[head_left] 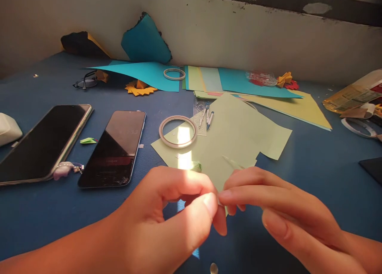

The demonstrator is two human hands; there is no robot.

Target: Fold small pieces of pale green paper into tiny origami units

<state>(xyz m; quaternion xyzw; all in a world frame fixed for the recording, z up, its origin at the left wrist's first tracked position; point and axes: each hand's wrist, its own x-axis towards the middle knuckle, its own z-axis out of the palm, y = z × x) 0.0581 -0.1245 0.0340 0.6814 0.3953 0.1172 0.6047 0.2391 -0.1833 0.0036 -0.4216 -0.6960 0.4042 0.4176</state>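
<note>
My left hand [182, 214] is closed in a pinch, thumb against index finger. A tiny whitish edge shows at its fingertips, too small to name. My right hand [286, 210] reaches in from the right with fingers stretched out and its thumb apart. Its index fingertip touches the tips of my left hand. A thin pale green pointed sliver [231, 162] shows just behind the right fingers; whether they touch it I cannot tell. Beyond both hands lies a sheet of pale green paper [238, 127]. A roll of tape [162, 135] rests partly on it.
Two phones [44, 142] [115, 146] lie on the left, a small green folded paper [88, 140] between them. A compass [206, 113] lies behind the tape. Blue paper [134, 73], a smaller tape roll [174, 78], glasses [86, 82] and orange folded paper [140, 89] are at the back.
</note>
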